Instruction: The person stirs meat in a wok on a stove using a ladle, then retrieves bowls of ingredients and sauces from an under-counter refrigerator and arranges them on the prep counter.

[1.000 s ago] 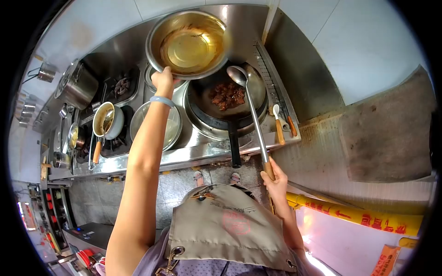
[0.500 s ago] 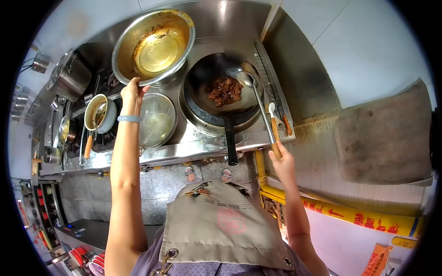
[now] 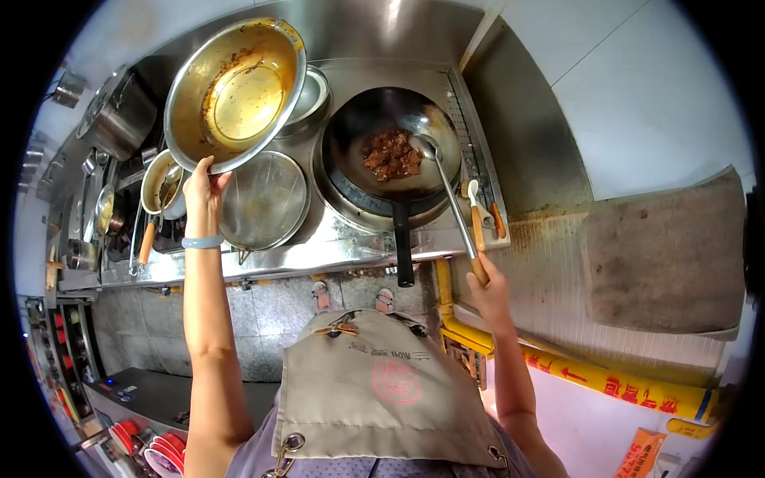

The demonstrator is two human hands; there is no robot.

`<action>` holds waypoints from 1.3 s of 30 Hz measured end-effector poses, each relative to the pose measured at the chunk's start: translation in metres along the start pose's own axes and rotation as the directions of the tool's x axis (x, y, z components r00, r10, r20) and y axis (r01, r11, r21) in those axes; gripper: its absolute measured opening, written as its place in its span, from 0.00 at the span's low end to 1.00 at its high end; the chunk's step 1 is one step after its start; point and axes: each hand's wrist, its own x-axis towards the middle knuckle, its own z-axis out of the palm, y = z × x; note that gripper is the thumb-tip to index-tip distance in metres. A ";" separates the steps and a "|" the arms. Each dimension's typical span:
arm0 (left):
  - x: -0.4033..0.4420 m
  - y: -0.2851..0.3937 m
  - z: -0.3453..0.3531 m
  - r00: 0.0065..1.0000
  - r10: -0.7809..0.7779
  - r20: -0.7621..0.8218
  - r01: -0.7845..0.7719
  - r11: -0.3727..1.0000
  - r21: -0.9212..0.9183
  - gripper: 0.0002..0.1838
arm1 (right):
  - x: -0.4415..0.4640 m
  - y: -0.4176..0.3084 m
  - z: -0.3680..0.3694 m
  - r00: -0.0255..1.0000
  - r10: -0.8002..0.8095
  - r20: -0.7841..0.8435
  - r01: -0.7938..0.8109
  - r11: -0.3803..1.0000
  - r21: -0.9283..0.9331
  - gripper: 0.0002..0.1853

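Note:
My left hand (image 3: 205, 190) grips the near rim of a large steel basin (image 3: 245, 102), tilted so its oily, brown-streaked inside shows. My right hand (image 3: 488, 285) is closed round the wooden end of a long-handled ladle (image 3: 454, 199). The ladle's bowl rests inside a black wok (image 3: 351, 131), touching or just beside a heap of dark brown, saucy food (image 3: 391, 154); which of the two I cannot tell. The wok sits on the burner with its black handle towards me. Below the basin, a round mesh strainer (image 3: 265, 201) lies on the stove top.
An enamel pot (image 3: 151, 191) with a wooden handle stands left of the strainer. Behind it is a tall stockpot (image 3: 119, 115). A steel bowl (image 3: 312, 94) sits behind the basin. A wooden-handled brush (image 3: 476, 215) lies at the stove's right edge. A yellow gas pipe (image 3: 598, 374) runs at lower right.
The basin in my left hand has shifted left, away from the wok, uncovering more of the bowl behind it. The ladle's bowl has moved slightly down beside the food.

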 end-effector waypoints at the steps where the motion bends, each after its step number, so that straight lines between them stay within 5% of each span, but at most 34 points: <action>1: -0.003 0.001 0.000 1.000 0.020 -0.009 -0.020 1.000 -0.001 0.09 | -0.003 -0.003 -0.007 1.000 -0.006 0.023 0.007 0.999 -0.036 0.24; 10: -0.014 0.006 0.000 1.000 0.027 -0.006 -0.027 0.998 0.051 0.10 | -0.004 -0.036 -0.039 0.996 -0.076 0.043 0.087 0.911 -0.404 0.27; 16: -0.007 0.004 -0.004 0.999 0.035 0.035 -0.036 0.999 0.024 0.10 | 0.007 -0.024 -0.033 0.966 -0.226 0.128 0.260 0.821 -0.508 0.28; 19: -0.011 0.010 -0.009 0.999 0.039 0.004 -0.039 0.999 0.036 0.12 | -0.001 -0.025 -0.054 0.974 -0.181 0.134 0.225 0.808 -0.544 0.27; 31: 0.006 0.019 -0.040 0.997 0.051 -0.065 -0.047 0.997 0.056 0.08 | -0.015 -0.054 -0.088 0.997 -0.065 0.049 0.075 0.965 -0.253 0.22; 39: 0.011 0.021 -0.041 0.996 0.036 -0.079 -0.033 0.999 0.032 0.08 | -0.011 -0.067 -0.090 0.988 0.057 0.145 0.018 0.884 -0.467 0.21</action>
